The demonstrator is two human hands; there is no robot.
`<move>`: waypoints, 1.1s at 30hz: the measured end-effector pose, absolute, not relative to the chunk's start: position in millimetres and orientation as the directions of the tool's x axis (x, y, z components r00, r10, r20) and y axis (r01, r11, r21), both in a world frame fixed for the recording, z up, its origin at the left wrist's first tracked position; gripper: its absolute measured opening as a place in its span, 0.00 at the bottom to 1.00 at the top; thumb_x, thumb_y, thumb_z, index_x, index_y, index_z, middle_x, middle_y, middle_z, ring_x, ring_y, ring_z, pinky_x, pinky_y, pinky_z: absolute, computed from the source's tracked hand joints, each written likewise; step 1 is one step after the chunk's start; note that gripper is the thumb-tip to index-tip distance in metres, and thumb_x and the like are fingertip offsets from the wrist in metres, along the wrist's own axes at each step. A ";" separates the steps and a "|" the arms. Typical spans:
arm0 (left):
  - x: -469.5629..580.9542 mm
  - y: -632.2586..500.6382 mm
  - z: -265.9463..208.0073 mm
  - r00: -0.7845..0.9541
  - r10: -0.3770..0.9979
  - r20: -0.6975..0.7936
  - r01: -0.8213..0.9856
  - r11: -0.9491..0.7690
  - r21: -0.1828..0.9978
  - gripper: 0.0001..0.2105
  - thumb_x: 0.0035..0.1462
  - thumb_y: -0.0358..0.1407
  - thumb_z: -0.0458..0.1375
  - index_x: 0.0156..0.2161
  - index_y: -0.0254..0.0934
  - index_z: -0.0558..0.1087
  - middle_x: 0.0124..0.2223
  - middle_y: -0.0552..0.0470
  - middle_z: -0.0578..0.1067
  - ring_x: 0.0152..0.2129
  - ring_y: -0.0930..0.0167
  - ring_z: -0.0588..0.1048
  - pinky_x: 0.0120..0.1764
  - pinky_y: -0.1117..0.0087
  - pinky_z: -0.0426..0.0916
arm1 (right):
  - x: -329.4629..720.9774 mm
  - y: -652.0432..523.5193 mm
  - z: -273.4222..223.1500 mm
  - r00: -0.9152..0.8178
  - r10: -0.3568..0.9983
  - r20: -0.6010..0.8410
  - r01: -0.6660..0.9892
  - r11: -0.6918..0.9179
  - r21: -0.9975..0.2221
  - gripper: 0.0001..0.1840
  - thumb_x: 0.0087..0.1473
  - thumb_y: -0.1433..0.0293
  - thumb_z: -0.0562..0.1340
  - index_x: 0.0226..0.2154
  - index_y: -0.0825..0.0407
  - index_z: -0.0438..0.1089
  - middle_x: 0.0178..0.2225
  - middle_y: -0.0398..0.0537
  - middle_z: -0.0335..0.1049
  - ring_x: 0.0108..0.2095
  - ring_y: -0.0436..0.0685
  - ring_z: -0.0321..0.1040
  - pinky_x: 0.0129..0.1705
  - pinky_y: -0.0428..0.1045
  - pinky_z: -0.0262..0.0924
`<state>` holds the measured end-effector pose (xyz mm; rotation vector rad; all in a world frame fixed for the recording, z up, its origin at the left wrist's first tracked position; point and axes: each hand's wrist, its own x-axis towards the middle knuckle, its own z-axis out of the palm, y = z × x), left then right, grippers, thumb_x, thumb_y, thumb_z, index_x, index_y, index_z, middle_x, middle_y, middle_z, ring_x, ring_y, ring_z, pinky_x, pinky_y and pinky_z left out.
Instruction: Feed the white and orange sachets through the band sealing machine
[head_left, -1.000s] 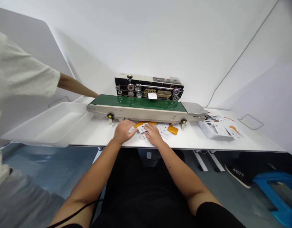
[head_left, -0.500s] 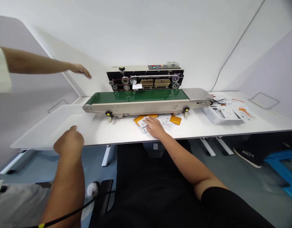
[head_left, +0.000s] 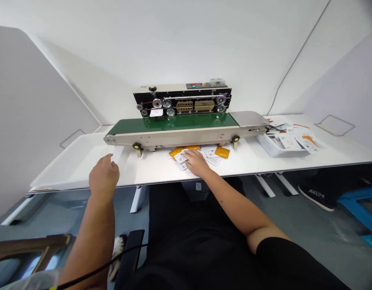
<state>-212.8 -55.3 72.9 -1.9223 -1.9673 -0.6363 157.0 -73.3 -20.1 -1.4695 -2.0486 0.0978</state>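
Observation:
My right hand (head_left: 196,162) lies on a pile of small white printed sachets (head_left: 180,157) in front of the sealing machine. Its thumb and fingers are apart, resting on the top sachet. Orange packets (head_left: 222,152) lie in the same pile. My left hand (head_left: 103,173) is raised over the table's front edge at the left, next to a white tray (head_left: 60,169). Its thumb and forefinger are apart with nothing seen between them; the other fingers are partly hidden. Above the green belt (head_left: 173,123), a white sachet (head_left: 156,113) sits at the left rollers of the band sealer (head_left: 186,102).
A white plastic bin (head_left: 275,150) heaped with sachets and orange pieces stands on the table at the right. A wooden chair (head_left: 31,245) is at lower left, a blue stool (head_left: 359,213) at lower right. A black cable (head_left: 92,272) crosses my left forearm.
My left hand has moved right and slightly up. The other person's arm has gone from the left side. The sachet in the sealer has travelled left. My right hand stays on the pile.

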 end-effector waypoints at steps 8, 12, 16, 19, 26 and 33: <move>-214.0 -41.7 74.5 -0.042 0.855 0.517 0.997 0.006 0.072 0.20 0.65 0.36 0.48 0.60 0.34 0.67 0.57 0.39 0.73 0.46 0.57 0.75 0.47 0.57 0.69 | 157.8 -75.4 -17.1 -0.214 0.862 0.460 0.831 0.408 -0.378 0.23 0.58 0.72 0.60 0.56 0.48 0.70 0.60 0.48 0.65 0.60 0.63 0.54 0.63 0.61 0.48; -212.4 -40.5 75.4 -0.051 0.844 0.534 0.998 0.026 0.054 0.20 0.65 0.34 0.46 0.59 0.35 0.67 0.56 0.40 0.73 0.43 0.57 0.75 0.45 0.59 0.68 | 157.8 -75.7 -17.3 -0.215 0.864 0.455 0.828 0.408 -0.384 0.23 0.58 0.72 0.59 0.56 0.47 0.70 0.60 0.48 0.65 0.60 0.63 0.54 0.63 0.61 0.48; -216.4 -48.3 74.7 -0.046 0.811 0.584 0.998 0.059 -0.004 0.21 0.65 0.36 0.46 0.59 0.34 0.67 0.56 0.40 0.73 0.44 0.60 0.74 0.50 0.60 0.64 | 157.7 -77.4 -15.4 -0.216 0.869 0.446 0.822 0.408 -0.397 0.23 0.59 0.73 0.59 0.57 0.47 0.70 0.60 0.49 0.65 0.60 0.63 0.54 0.63 0.61 0.48; -225.4 -56.3 71.1 -0.070 0.828 0.556 0.983 0.152 -0.103 0.22 0.63 0.41 0.49 0.56 0.31 0.70 0.45 0.39 0.78 0.39 0.60 0.74 0.56 0.55 0.57 | 157.6 -79.0 -13.4 -0.222 0.870 0.440 0.818 0.412 -0.402 0.23 0.58 0.73 0.59 0.56 0.47 0.70 0.60 0.50 0.65 0.61 0.63 0.54 0.63 0.61 0.49; -242.1 -69.2 61.6 -0.044 0.835 0.549 0.966 0.176 -0.191 0.20 0.66 0.40 0.43 0.47 0.36 0.76 0.30 0.43 0.76 0.31 0.60 0.73 0.35 0.66 0.58 | 157.8 -78.7 -13.8 -0.226 0.877 0.424 0.816 0.408 -0.409 0.23 0.59 0.72 0.59 0.56 0.48 0.70 0.60 0.51 0.64 0.61 0.63 0.54 0.63 0.63 0.49; -239.9 -58.9 58.9 0.030 0.865 0.501 0.978 0.078 -0.193 0.23 0.68 0.42 0.41 0.55 0.35 0.73 0.33 0.41 0.77 0.32 0.60 0.72 0.36 0.66 0.55 | 157.4 -79.1 -11.9 -0.226 0.872 0.435 0.819 0.412 -0.400 0.24 0.58 0.73 0.58 0.57 0.48 0.70 0.59 0.50 0.65 0.60 0.63 0.55 0.63 0.61 0.50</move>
